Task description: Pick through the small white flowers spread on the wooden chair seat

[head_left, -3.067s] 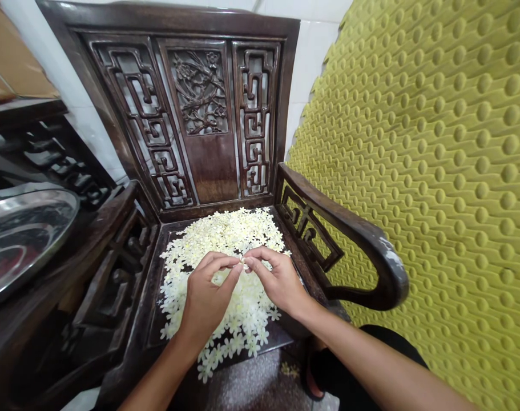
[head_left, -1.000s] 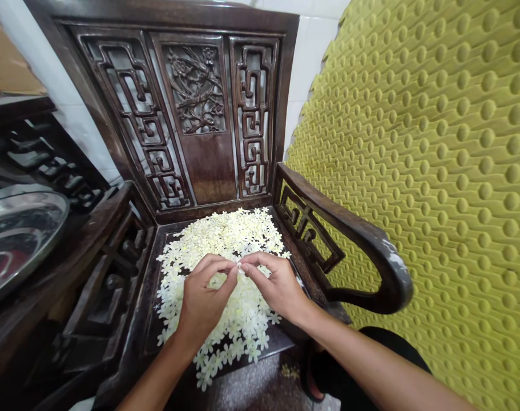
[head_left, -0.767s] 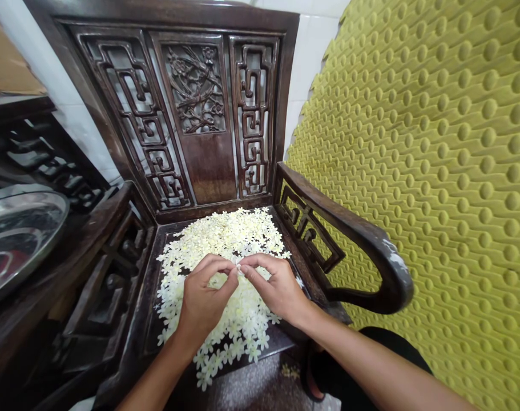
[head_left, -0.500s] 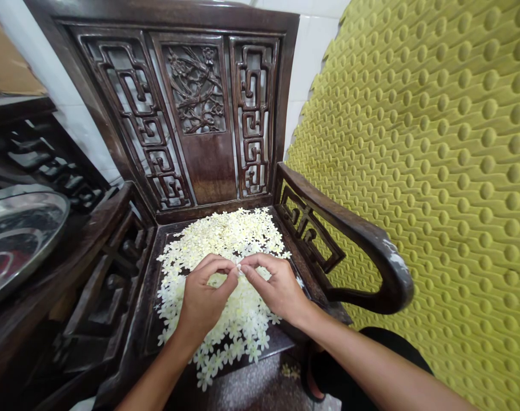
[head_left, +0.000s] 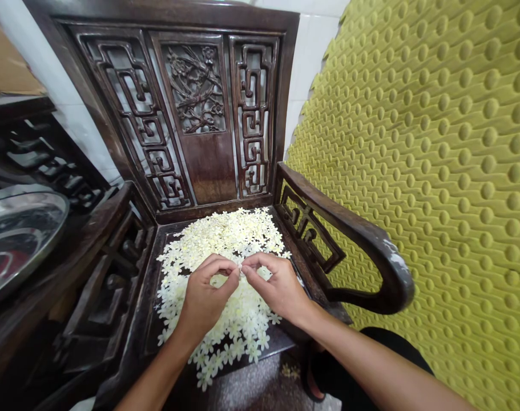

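Pale yellow-white five-petalled flowers [head_left: 225, 228] are spread thickly over the seat of a dark carved wooden chair [head_left: 212, 165]. Above them my left hand [head_left: 208, 291] pinches with thumb and forefinger at a small white flower [head_left: 241, 267]. My right hand [head_left: 274, 285] meets it there, its thumb and forefinger pressed together on the same small flower. Most of that flower is hidden by the fingertips, so its details do not show. The fingertips of both hands nearly touch.
A shiny metal basin [head_left: 49, 228] stands at the left beside the chair's left armrest [head_left: 101, 222]. The right armrest [head_left: 349, 222] curves forward. A yellow bumpy mat [head_left: 435, 171] fills the right side. A few flowers [head_left: 290, 371] lie on the floor below.
Both hands have shifted very slightly to the right, and less of the small white flower shows between the fingertips. The flowers on the seat look the same.
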`<state>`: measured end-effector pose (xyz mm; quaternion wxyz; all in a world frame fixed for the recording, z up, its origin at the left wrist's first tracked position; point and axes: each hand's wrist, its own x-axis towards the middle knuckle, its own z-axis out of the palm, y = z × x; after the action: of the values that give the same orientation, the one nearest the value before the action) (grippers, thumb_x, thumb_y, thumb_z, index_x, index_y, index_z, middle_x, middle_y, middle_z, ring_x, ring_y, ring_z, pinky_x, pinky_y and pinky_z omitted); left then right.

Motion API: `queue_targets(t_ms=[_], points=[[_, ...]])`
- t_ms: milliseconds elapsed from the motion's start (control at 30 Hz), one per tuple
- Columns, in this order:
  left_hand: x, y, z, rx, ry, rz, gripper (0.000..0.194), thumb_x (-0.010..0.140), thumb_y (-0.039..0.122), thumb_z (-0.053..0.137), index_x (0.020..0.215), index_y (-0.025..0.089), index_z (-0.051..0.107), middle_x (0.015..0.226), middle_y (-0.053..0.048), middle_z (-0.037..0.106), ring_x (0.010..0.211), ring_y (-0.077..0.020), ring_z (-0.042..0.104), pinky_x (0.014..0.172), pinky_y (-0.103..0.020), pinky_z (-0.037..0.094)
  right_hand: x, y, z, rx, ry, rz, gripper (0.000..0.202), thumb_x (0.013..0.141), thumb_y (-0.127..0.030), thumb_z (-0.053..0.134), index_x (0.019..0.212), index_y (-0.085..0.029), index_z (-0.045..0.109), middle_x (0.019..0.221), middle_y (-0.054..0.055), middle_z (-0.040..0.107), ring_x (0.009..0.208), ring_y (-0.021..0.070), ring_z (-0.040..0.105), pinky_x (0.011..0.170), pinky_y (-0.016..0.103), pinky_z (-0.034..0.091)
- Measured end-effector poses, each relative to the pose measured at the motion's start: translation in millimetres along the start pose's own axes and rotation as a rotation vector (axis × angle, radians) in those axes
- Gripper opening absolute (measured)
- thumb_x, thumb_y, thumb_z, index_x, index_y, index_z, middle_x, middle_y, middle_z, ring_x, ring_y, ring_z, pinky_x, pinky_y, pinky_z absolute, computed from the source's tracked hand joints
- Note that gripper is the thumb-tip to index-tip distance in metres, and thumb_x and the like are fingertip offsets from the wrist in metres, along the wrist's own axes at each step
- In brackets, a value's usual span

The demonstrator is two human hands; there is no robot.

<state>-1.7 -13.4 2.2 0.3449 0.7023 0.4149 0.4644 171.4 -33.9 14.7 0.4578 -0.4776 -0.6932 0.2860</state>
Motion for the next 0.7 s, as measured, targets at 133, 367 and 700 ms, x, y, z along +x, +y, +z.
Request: queue_targets(t_ms=[133,367,700], points=[[-0.8,0.9,2.2,-0.044,-0.017,-0.040,0.009,0.087,0.024,0.065,0.081,0.020,0.071,0.084,-0.004,0.069,0.083,-0.0184,0.065,0.075,-0.029,0.053,0.5,1.1,-1.0,-0.031,0.018,-0.001,0.012,0.091,-0.021,0.059,0.082,-0.020,0.066,0.074,0.000,0.066,0.072,0.0154,0.061,0.070,0.027,0.047],[-2.3,-1.0,3.7,-0.123,-0.049,-0.076,0.009,0.086,0.028,0.068,0.085,0.020,0.073,0.087,-0.005,0.071,0.086,-0.0198,0.067,0.078,-0.031,0.055,-0.3,1.5,-0.9,-0.106,0.033,-0.067,0.009,0.089,-0.018,0.059,0.081,-0.021,0.063,0.073,-0.001,0.064,0.072,0.0155,0.060,0.072,0.028,0.045],[-1.4,3.4,2.6,-0.143,-0.045,-0.110,0.013,0.087,0.025,0.065,0.076,0.019,0.069,0.080,-0.004,0.068,0.079,-0.0185,0.064,0.075,-0.030,0.051,-1.8,1.8,-0.9,-0.165,0.024,-0.126,0.010,0.089,-0.017,0.058,0.082,-0.022,0.062,0.073,-0.001,0.064,0.073,0.0162,0.060,0.075,0.030,0.042]])
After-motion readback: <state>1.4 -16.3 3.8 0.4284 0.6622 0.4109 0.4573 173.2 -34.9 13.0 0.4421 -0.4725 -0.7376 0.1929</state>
